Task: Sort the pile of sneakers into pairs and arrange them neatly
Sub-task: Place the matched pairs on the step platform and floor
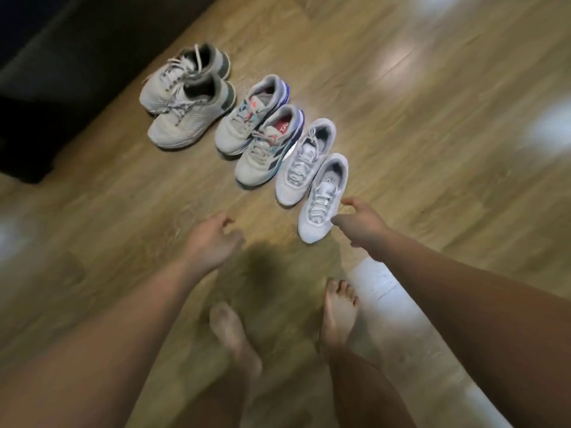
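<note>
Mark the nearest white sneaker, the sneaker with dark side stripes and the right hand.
nearest white sneaker (322, 197), head view, on its laces.
sneaker with dark side stripes (265, 149), head view, on the upper beside the laces.
right hand (366, 225), head view, on the back of the hand.

Single head-worn wide-angle view, facing forward and steeply down onto the wooden floor (432, 149). The wearer's bare feet (338, 316) and forearms fill the near lower frame, with the left hand (213, 242) and right hand (361, 223) at mid-frame. The row of sneakers (259, 162) lies just beyond, running diagonally across the rolled, motion-blurred frame.
</note>
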### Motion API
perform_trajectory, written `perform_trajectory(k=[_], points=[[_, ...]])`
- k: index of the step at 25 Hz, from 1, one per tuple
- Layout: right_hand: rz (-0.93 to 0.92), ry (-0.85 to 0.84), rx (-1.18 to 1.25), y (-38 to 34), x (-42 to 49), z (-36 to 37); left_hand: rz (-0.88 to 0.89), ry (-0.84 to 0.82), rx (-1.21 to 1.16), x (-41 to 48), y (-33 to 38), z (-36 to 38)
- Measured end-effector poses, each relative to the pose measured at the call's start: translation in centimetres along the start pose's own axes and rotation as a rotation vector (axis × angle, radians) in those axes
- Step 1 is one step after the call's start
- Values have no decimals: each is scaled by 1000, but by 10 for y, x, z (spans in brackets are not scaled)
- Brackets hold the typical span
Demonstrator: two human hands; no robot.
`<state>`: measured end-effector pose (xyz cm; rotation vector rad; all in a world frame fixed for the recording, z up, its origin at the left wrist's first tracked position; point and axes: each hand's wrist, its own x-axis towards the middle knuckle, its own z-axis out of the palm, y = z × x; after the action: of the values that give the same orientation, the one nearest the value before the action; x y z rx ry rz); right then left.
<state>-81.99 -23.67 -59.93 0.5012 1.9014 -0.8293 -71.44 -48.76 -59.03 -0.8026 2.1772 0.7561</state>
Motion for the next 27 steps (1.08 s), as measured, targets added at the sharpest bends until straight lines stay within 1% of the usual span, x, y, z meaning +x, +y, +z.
perform_trajectory(k=[4,5,7,10,12,14,16,17,18,19,20,22,23,24,25,26,27], points=[[-131,-19,-273,-41,65,0,194,40,254,109,46,-52],[-123,-24,-300,-46,82,4,249,19,348,139,51,-63],[-144,32,-308,-56,134,15,378,-8,558,212,73,-78],[-137,49,-408,-60,203,42,536,-88,817,297,86,-80],[-88,47,-423,-63,225,53,599,-140,992,328,89,-64],[-63,115,-444,-61,233,55,631,-77,1160,347,92,-57],[-85,183,-450,-61,231,52,656,47,1234,349,97,-58],[-104,194,-461,-61,227,51,700,115,1285,347,96,-55],[-110,189,-475,-59,224,51,785,189,1321,345,94,-49],[-103,178,-476,-55,222,52,886,190,1297,345,99,-49],[-95,175,-463,-50,222,55,974,126,1216,346,109,-54],[-67,174,-422,-43,222,60,1044,-70,1113,354,127,-70],[-52,157,-423,-42,222,61,1039,-160,1109,356,124,-64],[-53,137,-437,-44,223,60,1015,-115,1074,357,119,-51],[-58,121,-445,-45,226,59,854,70,1021,358,106,-39],[-60,110,-434,-44,227,56,717,196,952,351,73,-13],[-49,110,-416,-41,226,54,495,126,775,329,27,29]])
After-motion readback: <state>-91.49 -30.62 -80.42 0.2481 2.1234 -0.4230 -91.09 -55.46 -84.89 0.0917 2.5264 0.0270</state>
